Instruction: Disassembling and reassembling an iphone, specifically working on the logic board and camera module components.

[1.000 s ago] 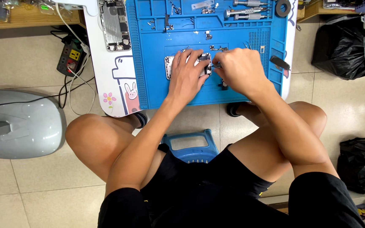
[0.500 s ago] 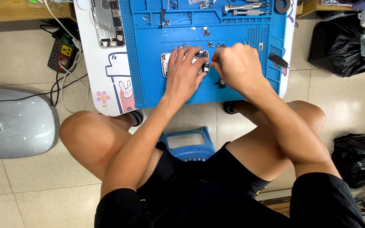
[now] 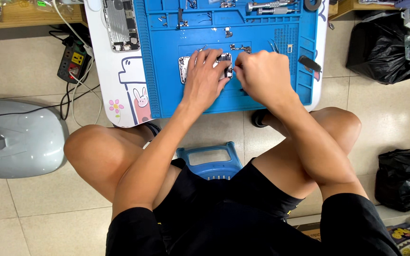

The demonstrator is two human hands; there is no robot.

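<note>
Two phones noted: a second opened phone (image 3: pixel 121 24) lies left, off the blue repair mat (image 3: pixel 167 85). Mid-mat, left hand (image 3: pixel 204 79) presses flat, fingers spread, on the opened phone (image 3: pixel 184 69). Right hand (image 3: pixel 262 76) is clenched around a thin tool (image 3: pixel 230 71) at the phone's edge.

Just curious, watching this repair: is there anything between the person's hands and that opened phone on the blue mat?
Nothing visible. The left hand lies directly on the opened phone on the blue mat; the right hand works at its right edge.
</note>
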